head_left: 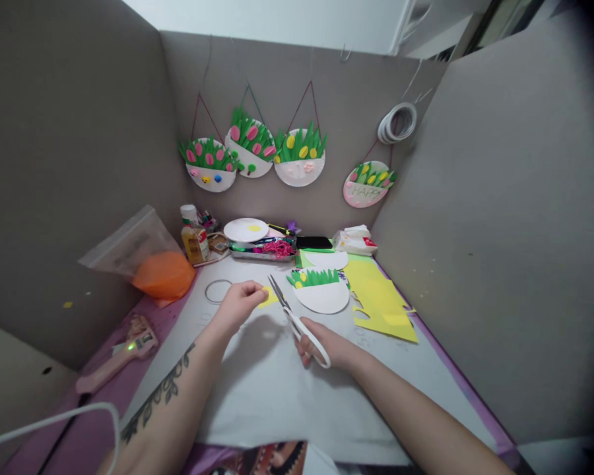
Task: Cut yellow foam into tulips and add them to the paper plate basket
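A small yellow paper piece (268, 298) is pinched between the fingertips of my left hand (242, 303), above the middle of the white-covered table. My right hand (321, 343) is closed around the white handles of the scissors (301, 330). The scissor blades point up and away, slightly parted, just right of the yellow piece and not touching it. Behind the scissors lies a white half-plate basket (321, 298) with green paper grass and yellow shapes along its top. A large cut yellow sheet (383, 303) rests to the right, with notches in its edge.
Behind are a tray of pens and pink string (262, 254), a paper plate (246, 229), a black phone (314, 242) and a tissue pack (356, 241). At left stand a glue bottle (195, 237), an orange-filled bag (163, 274) and a pink glue gun (123, 356). Plate baskets hang on the wall.
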Tool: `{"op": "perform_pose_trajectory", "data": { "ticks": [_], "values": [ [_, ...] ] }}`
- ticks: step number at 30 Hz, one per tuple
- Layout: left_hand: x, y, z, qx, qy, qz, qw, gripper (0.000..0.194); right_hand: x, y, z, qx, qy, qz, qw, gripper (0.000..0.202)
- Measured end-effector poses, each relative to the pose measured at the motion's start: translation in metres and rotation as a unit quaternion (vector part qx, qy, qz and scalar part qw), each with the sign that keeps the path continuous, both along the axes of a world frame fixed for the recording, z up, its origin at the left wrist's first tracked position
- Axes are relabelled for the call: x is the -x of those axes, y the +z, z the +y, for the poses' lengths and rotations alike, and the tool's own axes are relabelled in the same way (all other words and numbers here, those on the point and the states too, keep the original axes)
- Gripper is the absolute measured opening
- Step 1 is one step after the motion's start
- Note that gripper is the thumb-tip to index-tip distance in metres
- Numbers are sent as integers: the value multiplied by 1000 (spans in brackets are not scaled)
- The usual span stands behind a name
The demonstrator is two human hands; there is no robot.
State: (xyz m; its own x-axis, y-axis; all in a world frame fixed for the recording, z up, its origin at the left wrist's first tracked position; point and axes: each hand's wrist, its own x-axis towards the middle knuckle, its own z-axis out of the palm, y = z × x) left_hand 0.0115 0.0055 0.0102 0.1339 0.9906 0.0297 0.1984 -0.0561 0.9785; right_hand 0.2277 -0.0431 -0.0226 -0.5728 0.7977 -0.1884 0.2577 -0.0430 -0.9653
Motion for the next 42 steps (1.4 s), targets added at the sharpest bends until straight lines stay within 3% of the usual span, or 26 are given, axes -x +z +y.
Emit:
{"op": "perform_pose_trajectory", "data": {
  "ticks": [15,27,42],
  "values": [
    [-30,-7,-11,-40,128,-73,988,23,8,-12,-1,-44,4,38,998,34],
    [-32,-12,-12,-36,159,-96,982,23,14,-17,-3,-39,-8,31,999,29],
    [-34,-8,-14,-49,185,-64,980,23,20,-6,-6,2,-38,18,999,28]
  ]
}}
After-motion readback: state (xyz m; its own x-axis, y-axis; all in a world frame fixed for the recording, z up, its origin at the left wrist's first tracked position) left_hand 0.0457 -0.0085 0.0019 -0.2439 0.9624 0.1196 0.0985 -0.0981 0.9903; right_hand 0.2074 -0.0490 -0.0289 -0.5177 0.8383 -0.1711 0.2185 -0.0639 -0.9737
